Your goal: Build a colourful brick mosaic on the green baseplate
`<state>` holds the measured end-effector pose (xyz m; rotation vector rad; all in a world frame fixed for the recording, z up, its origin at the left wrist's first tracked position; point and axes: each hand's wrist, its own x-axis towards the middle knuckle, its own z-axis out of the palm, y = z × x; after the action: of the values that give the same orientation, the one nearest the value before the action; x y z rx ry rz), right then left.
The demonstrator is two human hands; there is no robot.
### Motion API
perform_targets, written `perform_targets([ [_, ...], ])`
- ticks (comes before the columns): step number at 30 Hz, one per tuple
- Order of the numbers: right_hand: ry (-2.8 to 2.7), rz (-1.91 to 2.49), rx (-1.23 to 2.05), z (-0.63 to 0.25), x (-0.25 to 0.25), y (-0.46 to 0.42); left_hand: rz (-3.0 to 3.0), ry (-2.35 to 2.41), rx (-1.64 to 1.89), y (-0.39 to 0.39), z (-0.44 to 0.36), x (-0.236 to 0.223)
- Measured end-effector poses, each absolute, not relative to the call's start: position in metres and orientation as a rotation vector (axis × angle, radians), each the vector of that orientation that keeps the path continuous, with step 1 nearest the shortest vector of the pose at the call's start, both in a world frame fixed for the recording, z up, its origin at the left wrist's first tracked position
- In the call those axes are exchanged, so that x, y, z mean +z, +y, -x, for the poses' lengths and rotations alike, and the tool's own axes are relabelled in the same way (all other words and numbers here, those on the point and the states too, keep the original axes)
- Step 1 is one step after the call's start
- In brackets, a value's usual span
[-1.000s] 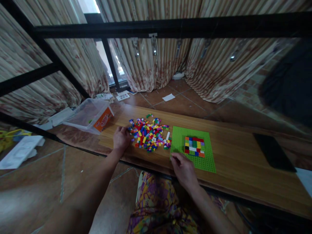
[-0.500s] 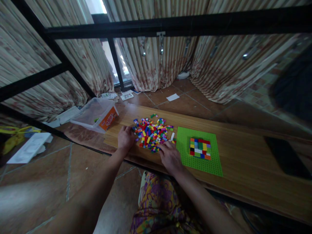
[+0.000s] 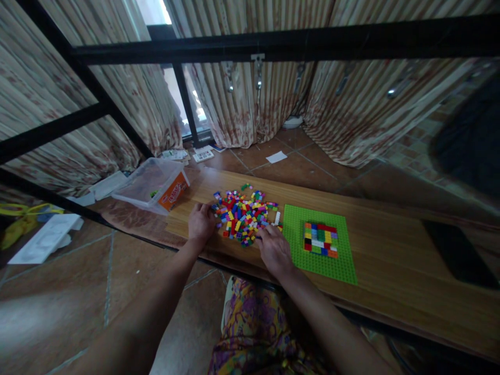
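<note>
A loose heap of small multicoloured toy bricks lies on the wooden board. At the heap's left edge rests my left hand, its fingers curled in; whatever they hold, if anything, is hidden. My right hand is at the heap's near right side with fingers pinched together, and a small dark toy brick shows at the fingertips. Just right of that hand is a green studded baseplate. On it stands a low rectangular build of mixed-colour bricks with a gap inside it.
A clear plastic tub with an orange label stands left of the heap, a little green inside. A dark flat object lies at the right on the wooden board. Black metal bars cross beyond. White packaging is on the floor.
My right hand has drawn slightly right, off the edge of the heap, and its fingertips have come together. My left hand stays almost where it was.
</note>
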<state>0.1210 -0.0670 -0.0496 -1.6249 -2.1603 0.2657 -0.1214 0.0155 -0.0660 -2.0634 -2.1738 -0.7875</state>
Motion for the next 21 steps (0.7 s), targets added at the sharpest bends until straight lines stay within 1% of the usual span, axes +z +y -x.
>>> perform_targets([
  [3,-2.126,1.615,0.247,-0.120,-0.048,-0.070,2.068,-2.179,-0.778,0.016,0.122,-0.066],
  [6,-2.007,1.591,0.298,-0.121,-0.044,-0.074,2.066,-2.177,-0.778,0.017,0.123,-0.066],
  [14,-1.714,1.430,0.617,-0.134,-0.041,-0.106,2.056,-2.169,-0.794,0.017,0.123,-0.065],
  [21,-1.534,1.462,0.803,-0.153,-0.036,-0.132,2.059,-2.187,-0.781,0.017,0.123,-0.065],
])
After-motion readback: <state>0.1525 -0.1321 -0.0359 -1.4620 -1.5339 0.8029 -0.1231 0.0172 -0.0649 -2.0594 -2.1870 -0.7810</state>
